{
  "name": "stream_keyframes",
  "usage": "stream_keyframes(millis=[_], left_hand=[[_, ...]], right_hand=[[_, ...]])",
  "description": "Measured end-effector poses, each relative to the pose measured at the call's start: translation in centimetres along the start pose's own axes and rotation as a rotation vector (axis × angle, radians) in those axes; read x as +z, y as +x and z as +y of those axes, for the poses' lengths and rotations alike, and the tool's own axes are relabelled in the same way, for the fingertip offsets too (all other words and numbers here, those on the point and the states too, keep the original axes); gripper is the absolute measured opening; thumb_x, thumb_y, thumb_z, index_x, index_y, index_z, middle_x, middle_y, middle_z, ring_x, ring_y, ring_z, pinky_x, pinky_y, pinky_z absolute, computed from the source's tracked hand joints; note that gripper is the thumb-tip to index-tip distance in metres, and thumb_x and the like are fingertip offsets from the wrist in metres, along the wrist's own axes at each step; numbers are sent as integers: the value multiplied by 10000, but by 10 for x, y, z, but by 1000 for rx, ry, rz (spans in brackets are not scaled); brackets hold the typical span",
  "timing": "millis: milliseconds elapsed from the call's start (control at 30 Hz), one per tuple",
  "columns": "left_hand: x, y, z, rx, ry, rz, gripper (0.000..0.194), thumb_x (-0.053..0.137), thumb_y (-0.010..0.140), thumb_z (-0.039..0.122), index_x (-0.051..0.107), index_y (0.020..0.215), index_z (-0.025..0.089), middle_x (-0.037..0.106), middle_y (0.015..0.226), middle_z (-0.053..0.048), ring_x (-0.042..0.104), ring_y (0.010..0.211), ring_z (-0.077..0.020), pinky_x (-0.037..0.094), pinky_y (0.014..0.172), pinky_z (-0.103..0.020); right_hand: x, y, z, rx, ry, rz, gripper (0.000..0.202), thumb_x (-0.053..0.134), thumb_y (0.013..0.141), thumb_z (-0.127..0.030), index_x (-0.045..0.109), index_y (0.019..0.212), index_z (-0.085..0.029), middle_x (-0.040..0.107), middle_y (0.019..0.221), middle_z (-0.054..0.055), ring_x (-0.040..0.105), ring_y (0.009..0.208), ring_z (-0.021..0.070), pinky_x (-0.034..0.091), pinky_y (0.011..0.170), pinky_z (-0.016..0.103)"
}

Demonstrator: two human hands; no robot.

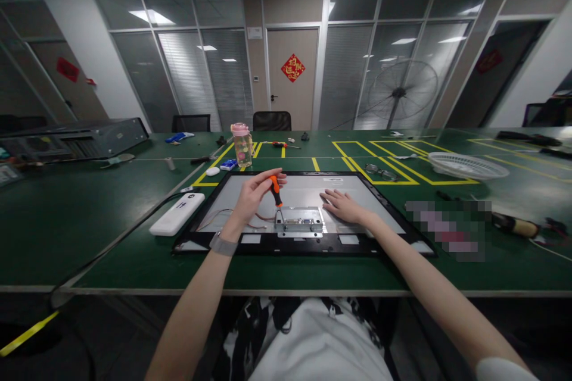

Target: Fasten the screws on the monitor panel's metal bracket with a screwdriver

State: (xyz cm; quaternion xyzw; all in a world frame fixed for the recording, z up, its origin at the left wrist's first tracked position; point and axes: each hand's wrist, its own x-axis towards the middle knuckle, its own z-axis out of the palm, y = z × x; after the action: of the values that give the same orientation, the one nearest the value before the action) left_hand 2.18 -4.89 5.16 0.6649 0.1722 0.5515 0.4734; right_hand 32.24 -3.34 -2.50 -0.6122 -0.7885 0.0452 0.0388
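Note:
A flat display panel (304, 187) with a black frame lies on the green table. Near its front edge sits a metal bracket (300, 221) with a small board and connectors. My left hand (257, 191) is closed round the handle of an orange and black screwdriver (276, 190), whose shaft points down at the left end of the bracket. Thin wires (222, 212) run from the bracket's left side over the panel. My right hand (342, 205) lies flat on the panel, fingers spread, to the right of the bracket, holding nothing.
Left of the panel lies a white power bank (177, 214). Behind it stand a pink-lidded bottle (242, 146) and a blue packet (229, 165). Glasses (381, 172), a white basket (467, 165) and a power tool (513, 224) lie to the right. A second screwdriver (285, 144) lies farther back.

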Motion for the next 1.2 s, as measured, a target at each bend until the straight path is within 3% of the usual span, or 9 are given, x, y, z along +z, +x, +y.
stream_keyframes(millis=[133,233,367,500,767,867,967,1067,1200], left_hand=[[1,1,-1,91,267,119,227,685,780,302,720,965,176,657,836,-37,611,776,-156,485,731,-267],[1,3,-2,163,378,200,183,694,761,288,732,911,189,641,865,-32,598,807,-155,478,728,-250],[0,4,-4,127,196,104,292,560,852,311,700,1069,175,666,1061,-85,617,986,-211,466,875,-325],[0,1,-3,34,63,1,364,579,854,331,644,1166,155,691,1025,-105,661,904,-221,490,846,-364],[6,0,2,130,290,118,215,748,714,285,718,898,180,637,819,-16,597,735,-131,481,688,-237],[6,0,0,155,276,132,204,671,785,319,723,923,178,657,913,-50,610,844,-167,482,764,-267],[5,0,-2,96,170,90,301,560,867,358,697,1044,156,680,979,-93,625,934,-213,475,845,-325],[4,0,-2,58,171,84,319,605,846,360,680,1081,158,685,888,-70,635,850,-194,481,811,-312],[7,0,-2,138,318,149,220,683,783,347,708,924,180,617,808,-20,579,721,-134,468,683,-235]], right_hand=[[0,0,0,-6,1,2,622,222,936,-512,315,1467,-202,249,1550,111,206,1417,341,209,1094,575],[0,1,1,7,-5,0,612,224,935,-512,314,1467,-223,250,1551,100,211,1417,334,215,1095,567],[1,1,2,1,1,0,611,220,939,-518,311,1468,-228,248,1552,97,204,1419,330,208,1099,559],[1,1,2,-10,3,-5,617,224,942,-517,299,1474,-215,240,1553,105,191,1422,333,198,1100,564],[0,1,1,-13,-1,5,609,229,940,-509,316,1467,-216,256,1548,108,206,1416,340,211,1092,576],[0,0,0,-12,1,7,616,226,937,-515,315,1468,-214,256,1548,109,206,1417,337,209,1095,571],[-1,-1,-1,-16,0,6,618,226,937,-516,313,1469,-213,255,1549,105,204,1418,334,208,1100,560],[-1,-1,-1,-10,-4,6,611,226,939,-516,313,1469,-225,254,1550,94,202,1420,329,206,1105,550],[-1,0,0,0,0,3,611,223,939,-521,309,1469,-231,244,1554,94,202,1420,328,206,1102,553]])
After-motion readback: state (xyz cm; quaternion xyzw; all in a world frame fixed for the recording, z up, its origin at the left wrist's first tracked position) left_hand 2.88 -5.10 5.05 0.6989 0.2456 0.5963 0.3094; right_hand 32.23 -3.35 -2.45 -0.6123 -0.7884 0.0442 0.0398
